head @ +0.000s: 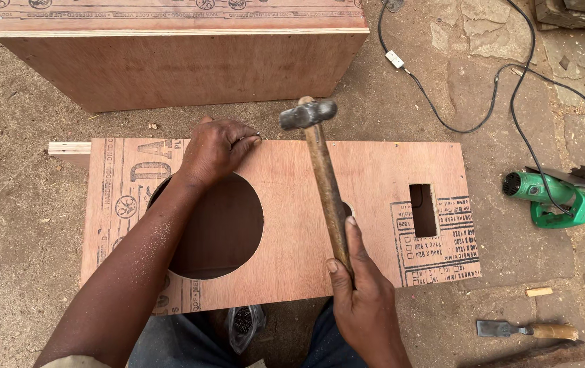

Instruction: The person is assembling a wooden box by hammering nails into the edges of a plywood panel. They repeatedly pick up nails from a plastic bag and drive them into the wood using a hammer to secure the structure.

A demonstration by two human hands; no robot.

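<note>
My right hand (364, 293) grips the wooden handle of a hammer (323, 174), whose metal head is raised over the far edge of a plywood panel (306, 218). The panel lies flat on the ground and has a large round hole (214, 228) and a small rectangular slot (423, 210). My left hand (219, 148) rests on the panel's far edge above the round hole, fingertips pinched near the edge just left of the hammer head. What the fingers hold is too small to tell.
A plywood box (183, 65) stands behind the panel. A green circular saw (555, 194) with a black cable (483, 102) lies to the right. A chisel (527, 330) lies at the lower right. A small plastic bag of nails (243, 324) sits between my knees.
</note>
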